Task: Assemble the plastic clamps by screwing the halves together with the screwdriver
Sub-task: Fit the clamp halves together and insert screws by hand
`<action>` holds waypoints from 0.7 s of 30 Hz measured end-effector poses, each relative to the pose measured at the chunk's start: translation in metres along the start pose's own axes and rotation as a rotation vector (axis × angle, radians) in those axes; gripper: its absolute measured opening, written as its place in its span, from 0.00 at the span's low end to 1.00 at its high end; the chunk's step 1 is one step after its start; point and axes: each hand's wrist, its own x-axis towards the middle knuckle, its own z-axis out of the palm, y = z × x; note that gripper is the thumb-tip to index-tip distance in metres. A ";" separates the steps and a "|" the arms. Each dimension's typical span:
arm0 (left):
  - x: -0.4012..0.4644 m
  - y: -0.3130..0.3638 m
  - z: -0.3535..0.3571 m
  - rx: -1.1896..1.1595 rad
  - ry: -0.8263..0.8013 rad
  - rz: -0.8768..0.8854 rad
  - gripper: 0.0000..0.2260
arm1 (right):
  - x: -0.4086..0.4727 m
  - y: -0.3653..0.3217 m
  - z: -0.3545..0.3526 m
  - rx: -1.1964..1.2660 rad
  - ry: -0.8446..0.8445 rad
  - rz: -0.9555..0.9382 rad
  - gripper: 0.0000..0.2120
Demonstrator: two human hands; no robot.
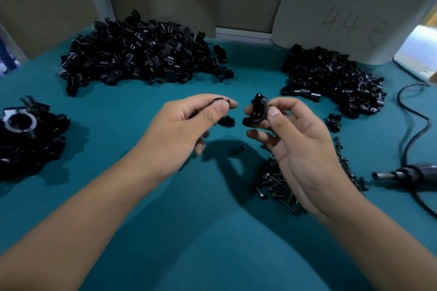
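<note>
- The left hand [186, 123] pinches a black clamp half [224, 120] between thumb and fingertips above the table; the piece is blurred and mostly hidden by the fingers
- The right hand [298, 139] grips a second, curved clamp half [256, 111] between thumb and forefinger, its hollow side turned toward the left hand; the two halves are near each other but apart
- Below the hands a single loose screw [241, 148] lies on the teal table cover [212, 231]; a heap of dark screws [276, 179] sits under and beside the right wrist
- A lone black part [334, 121] lies just right of the right hand
- The powered screwdriver [406, 172] lies on its side at the right edge, tip pointing left, with its black cable [411, 116] looping away behind it; neither hand touches it
- At the back left is a large pile of black clamp parts [142, 54]; at the back right a smaller pile [331, 80]
- At the far left sit assembled clamps [26, 130]
- A pale board [350, 16] marked "44" leans behind the right pile
</note>
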 end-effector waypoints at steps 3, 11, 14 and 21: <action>-0.003 0.002 0.007 -0.240 -0.017 -0.111 0.10 | 0.001 0.003 -0.003 -0.088 0.006 -0.018 0.04; -0.005 0.000 0.013 -0.216 0.178 -0.188 0.08 | 0.000 0.007 -0.002 -0.129 -0.021 -0.014 0.04; -0.005 0.000 0.016 -0.298 0.160 -0.209 0.07 | 0.000 0.008 -0.002 -0.151 -0.021 -0.004 0.06; -0.004 0.001 0.013 -0.113 0.083 -0.122 0.12 | -0.003 0.005 0.000 -0.323 -0.003 -0.029 0.07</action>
